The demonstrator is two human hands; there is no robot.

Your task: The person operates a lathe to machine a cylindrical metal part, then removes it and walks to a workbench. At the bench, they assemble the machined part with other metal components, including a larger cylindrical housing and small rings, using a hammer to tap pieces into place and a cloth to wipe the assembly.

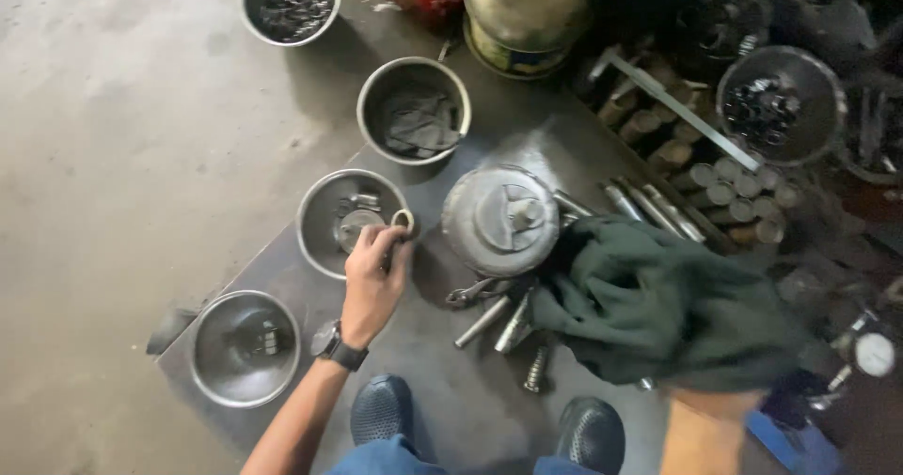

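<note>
While the head camera looks straight down, I see my left hand pinching a small pale ring between thumb and fingertips, right at the rim of a steel bowl that holds a few metal parts. A dark watch sits on that wrist. My right hand is buried under a dark green cloth, so I cannot tell whether its fingers are spread or closed; only the forearm shows. Both hands are well apart. Just right of the ring lies a round grey metal housing, with bolts and shafts scattered below it on a dark metal sheet laid over the concrete floor. Three more bowls stand around, one holding a grey rag. My black shoes stand at the bottom edge.
</note>
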